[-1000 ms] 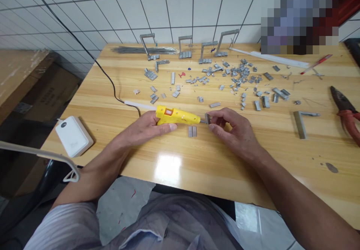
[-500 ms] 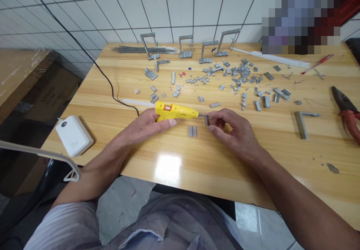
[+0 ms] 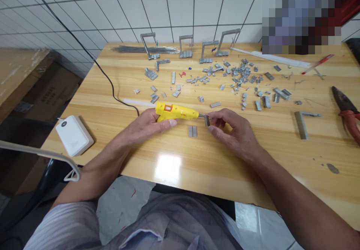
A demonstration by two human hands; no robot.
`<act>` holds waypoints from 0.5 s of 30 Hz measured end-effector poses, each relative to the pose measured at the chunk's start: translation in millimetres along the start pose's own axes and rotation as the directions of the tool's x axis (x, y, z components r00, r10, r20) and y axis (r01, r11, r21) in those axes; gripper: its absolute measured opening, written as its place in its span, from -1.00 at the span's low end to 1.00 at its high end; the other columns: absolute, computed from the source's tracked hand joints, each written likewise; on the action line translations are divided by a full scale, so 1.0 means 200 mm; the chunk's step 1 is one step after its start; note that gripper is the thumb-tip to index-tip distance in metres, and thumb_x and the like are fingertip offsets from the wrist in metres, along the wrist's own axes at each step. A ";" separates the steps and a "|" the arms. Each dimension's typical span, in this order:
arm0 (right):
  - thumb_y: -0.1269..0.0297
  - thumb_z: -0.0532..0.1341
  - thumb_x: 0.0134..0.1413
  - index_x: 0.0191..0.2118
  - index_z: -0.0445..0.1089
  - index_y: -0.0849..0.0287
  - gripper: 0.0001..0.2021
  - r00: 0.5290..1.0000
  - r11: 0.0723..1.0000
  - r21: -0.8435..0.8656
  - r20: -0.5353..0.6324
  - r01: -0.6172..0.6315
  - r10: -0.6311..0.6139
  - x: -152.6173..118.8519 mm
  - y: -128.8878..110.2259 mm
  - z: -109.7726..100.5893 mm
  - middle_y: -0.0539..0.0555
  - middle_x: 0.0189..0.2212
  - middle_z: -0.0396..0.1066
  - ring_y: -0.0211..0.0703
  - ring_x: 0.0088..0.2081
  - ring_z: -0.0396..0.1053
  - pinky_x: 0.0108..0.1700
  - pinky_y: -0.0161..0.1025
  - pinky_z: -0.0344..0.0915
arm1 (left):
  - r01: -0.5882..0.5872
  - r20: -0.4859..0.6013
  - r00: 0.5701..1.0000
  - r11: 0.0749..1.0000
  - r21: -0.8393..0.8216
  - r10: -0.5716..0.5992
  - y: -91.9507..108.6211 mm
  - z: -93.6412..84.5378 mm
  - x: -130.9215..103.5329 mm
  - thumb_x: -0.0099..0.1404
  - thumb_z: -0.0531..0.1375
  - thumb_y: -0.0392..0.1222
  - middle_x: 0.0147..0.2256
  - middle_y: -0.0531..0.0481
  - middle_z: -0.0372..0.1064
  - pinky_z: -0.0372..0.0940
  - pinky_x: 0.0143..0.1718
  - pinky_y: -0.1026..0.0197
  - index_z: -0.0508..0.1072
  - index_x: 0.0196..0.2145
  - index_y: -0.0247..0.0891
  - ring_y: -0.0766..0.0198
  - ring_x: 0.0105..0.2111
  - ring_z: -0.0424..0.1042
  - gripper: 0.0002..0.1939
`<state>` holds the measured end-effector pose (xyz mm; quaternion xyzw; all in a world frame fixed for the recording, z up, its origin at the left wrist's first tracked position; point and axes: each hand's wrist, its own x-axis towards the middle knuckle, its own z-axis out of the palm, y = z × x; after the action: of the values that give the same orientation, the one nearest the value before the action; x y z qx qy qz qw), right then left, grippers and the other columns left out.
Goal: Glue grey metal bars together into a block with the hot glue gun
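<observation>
My left hand (image 3: 153,124) is wrapped round a yellow hot glue gun (image 3: 180,112), whose nozzle points right. A white glue stick (image 3: 139,102) reaches out behind it to the left. Between the thumb and fingers of my right hand (image 3: 233,130) is a small grey block of staples (image 3: 207,120), held on edge. The nozzle tip is at this block's left side; whether glue is coming out is too small to tell. Just below the nozzle, two short grey staple blocks (image 3: 192,131) lie side by side on the wooden table (image 3: 208,163).
Several small grey frames (image 3: 186,45) stand at the back, near a bundle of thin wires (image 3: 120,49). Loose staple pieces (image 3: 242,74) are scattered behind my hands. Red-handled pliers (image 3: 348,119) lie at the right, a white power bank (image 3: 74,135) at the left. A black cord (image 3: 112,87) crosses the left side.
Almost nothing differs. Both hands stay in place, with the glue gun's nozzle still at the staple block.
</observation>
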<state>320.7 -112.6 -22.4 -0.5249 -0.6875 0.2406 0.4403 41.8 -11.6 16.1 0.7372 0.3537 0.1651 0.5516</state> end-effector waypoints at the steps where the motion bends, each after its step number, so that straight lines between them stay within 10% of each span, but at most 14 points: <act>1: 0.26 0.31 0.26 -0.04 0.52 0.02 -0.83 1.000 1.000 -0.001 -0.001 0.003 -0.003 0.00 0.00 0.00 0.02 -0.33 0.50 -0.15 -0.32 0.45 -0.27 -0.16 0.40 | -0.003 -0.005 1.000 1.000 0.001 0.003 0.00 0.00 0.00 0.38 0.32 0.09 -0.45 0.04 0.37 0.33 -0.31 0.27 0.50 -0.42 -0.28 0.27 -0.35 0.40 -0.62; 10: 0.28 0.30 0.26 -0.04 0.51 0.02 -0.83 1.000 1.000 -0.015 0.001 0.000 0.000 0.00 0.00 0.00 0.01 -0.33 0.49 -0.15 -0.32 0.45 -0.27 -0.16 0.40 | 0.001 0.012 1.000 1.000 0.017 -0.001 0.01 0.00 0.00 0.37 0.31 0.10 -0.43 0.02 0.43 0.37 -0.23 0.21 0.50 -0.43 -0.27 0.20 -0.29 0.46 -0.61; 15: 0.28 0.30 0.26 -0.01 0.52 0.05 -0.79 0.997 0.988 -0.151 0.074 0.036 -0.025 -0.01 0.01 0.01 0.06 -0.28 0.53 -0.11 -0.29 0.49 -0.24 -0.15 0.43 | -0.063 -0.117 0.988 0.949 0.309 0.104 -0.02 -0.03 -0.01 0.43 0.24 0.16 -0.15 -0.10 0.57 0.36 -0.09 0.14 0.57 -0.12 -0.25 0.07 -0.11 0.51 -0.60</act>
<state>320.7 -114.2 -26.5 -0.5375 -0.7272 0.1993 0.3776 35.9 -7.7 14.7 0.8152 0.3791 0.1804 0.3991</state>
